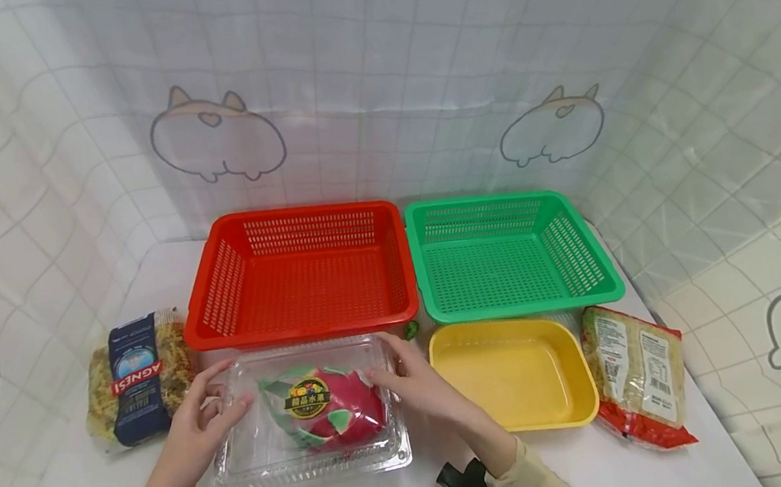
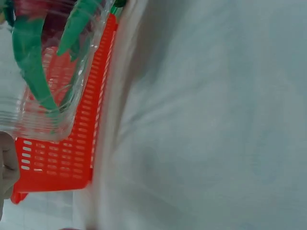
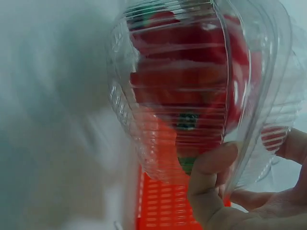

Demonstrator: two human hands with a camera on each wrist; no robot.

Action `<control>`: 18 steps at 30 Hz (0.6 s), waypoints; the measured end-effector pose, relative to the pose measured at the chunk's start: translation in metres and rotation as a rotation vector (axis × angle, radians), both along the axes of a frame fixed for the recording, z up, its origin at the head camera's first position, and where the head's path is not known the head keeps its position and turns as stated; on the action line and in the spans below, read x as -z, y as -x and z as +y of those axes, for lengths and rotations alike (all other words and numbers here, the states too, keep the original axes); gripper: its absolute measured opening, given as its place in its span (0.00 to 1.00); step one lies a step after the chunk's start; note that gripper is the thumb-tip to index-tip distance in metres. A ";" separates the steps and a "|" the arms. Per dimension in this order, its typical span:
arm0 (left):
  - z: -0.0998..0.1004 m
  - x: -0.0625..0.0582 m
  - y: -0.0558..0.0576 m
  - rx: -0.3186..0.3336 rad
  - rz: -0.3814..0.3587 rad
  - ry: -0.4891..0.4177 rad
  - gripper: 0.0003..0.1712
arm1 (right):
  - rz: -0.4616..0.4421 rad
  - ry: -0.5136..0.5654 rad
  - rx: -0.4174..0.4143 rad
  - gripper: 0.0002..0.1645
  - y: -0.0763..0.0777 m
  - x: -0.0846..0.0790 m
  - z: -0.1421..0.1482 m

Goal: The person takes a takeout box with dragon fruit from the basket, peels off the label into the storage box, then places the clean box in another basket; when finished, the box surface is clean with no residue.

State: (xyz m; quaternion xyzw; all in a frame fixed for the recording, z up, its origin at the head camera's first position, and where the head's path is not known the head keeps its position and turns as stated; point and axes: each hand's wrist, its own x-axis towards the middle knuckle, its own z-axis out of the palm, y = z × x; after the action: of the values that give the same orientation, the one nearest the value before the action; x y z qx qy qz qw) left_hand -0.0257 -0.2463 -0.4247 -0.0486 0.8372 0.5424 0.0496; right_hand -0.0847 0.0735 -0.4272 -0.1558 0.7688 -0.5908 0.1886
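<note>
A clear plastic clamshell box (image 1: pixel 249 461) is at the front of the table, just before the red basket (image 1: pixel 300 331). Inside its right part lies a pink dragon fruit (image 1: pixel 361 405) with green tips, under a black and gold label (image 1: pixel 307 397). My left hand (image 1: pixel 191 427) grips the box's left side, thumb near the lid; only a bit of that hand shows in the left wrist view. On the other side, my right hand (image 1: pixel 422 379) pinches the rim, as the right wrist view shows with the thumb (image 3: pixel 216 163) against the plastic.
A green basket (image 1: pixel 519 309) stands right of the red one, with a yellow tub (image 1: pixel 512 377) before it. Pasta (image 1: pixel 137 381) in a bag lies far left; a red-ended packet (image 1: pixel 639 376) lies far right. A small green item (image 1: pixel 411 329) sits between the baskets. A black object (image 1: pixel 461 480) lies near my right forearm.
</note>
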 end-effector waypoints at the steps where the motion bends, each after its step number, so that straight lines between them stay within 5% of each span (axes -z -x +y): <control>1: 0.000 0.002 -0.001 0.000 -0.008 0.000 0.36 | 0.006 -0.004 -0.004 0.36 -0.001 0.002 0.000; 11: -0.002 0.021 -0.003 0.029 -0.039 0.021 0.41 | -0.029 -0.160 -0.026 0.46 -0.006 0.015 0.000; 18: -0.002 0.028 -0.001 0.030 -0.045 0.021 0.43 | -0.030 -0.168 -0.024 0.47 -0.005 0.017 0.002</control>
State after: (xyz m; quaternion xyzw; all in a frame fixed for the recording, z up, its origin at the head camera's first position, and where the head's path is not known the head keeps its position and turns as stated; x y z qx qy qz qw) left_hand -0.0245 -0.2478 -0.4530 -0.0486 0.8421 0.5317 0.0761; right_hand -0.0796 0.0750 -0.4445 -0.1399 0.8108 -0.5242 0.2197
